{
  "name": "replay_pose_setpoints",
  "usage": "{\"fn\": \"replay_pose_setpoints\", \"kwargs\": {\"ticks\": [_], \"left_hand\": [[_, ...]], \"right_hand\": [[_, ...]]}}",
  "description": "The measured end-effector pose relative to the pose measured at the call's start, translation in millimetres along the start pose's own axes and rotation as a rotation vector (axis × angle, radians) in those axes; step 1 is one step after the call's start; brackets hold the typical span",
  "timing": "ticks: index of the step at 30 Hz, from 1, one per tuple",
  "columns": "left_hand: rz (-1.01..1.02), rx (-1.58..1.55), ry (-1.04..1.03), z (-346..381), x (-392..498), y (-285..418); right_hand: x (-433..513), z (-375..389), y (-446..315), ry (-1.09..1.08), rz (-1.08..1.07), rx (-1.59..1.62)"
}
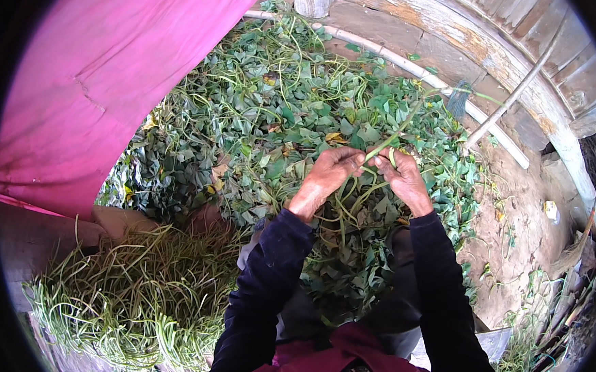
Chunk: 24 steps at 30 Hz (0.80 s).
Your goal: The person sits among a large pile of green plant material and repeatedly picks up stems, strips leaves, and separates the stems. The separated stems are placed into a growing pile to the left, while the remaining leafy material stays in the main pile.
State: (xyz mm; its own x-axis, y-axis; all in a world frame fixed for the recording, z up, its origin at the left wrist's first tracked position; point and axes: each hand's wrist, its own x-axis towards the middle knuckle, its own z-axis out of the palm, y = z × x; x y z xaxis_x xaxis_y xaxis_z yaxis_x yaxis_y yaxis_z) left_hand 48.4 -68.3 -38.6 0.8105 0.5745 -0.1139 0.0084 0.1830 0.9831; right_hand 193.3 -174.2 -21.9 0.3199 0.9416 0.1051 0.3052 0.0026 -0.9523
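A long green vine stem runs from my fingers up and to the right, thin and slightly bent. My left hand pinches its near end between thumb and fingertips. Close beside it, my right hand has its thumb and fingers closed on a green stem piece; whether this joins the long stem cannot be told. Beneath both hands spreads a big heap of leafy green vines, with some yellowed leaves in it. More loose stems hang below my fingers over the leaves.
At left lies a thick pile of leafless green stems. Pink cloth hangs at upper left. A pale pole borders the heap, and a thin stick leans by the wooden wall. Bare ground shows at right.
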Motion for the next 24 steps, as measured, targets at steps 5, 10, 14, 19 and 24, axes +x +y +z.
{"fn": "replay_pose_setpoints", "kwargs": {"ticks": [5,10,14,19,24], "left_hand": [[0.034,0.028,0.008,9,2,-7],[0.004,0.028,0.124,23,3,-9],[-0.127,-0.037,0.130,13,-7,-2],[-0.009,-0.067,0.173,9,1,-3],[0.061,0.009,0.206,19,11,-12]], "right_hand": [[1,-5,20,0.164,-0.257,-0.761],[7,1,36,0.228,-0.303,-1.092],[13,-26,30,0.161,0.306,-1.149],[4,-29,34,0.189,-0.036,-0.243],[8,9,29,0.142,-0.016,-0.005]]}}
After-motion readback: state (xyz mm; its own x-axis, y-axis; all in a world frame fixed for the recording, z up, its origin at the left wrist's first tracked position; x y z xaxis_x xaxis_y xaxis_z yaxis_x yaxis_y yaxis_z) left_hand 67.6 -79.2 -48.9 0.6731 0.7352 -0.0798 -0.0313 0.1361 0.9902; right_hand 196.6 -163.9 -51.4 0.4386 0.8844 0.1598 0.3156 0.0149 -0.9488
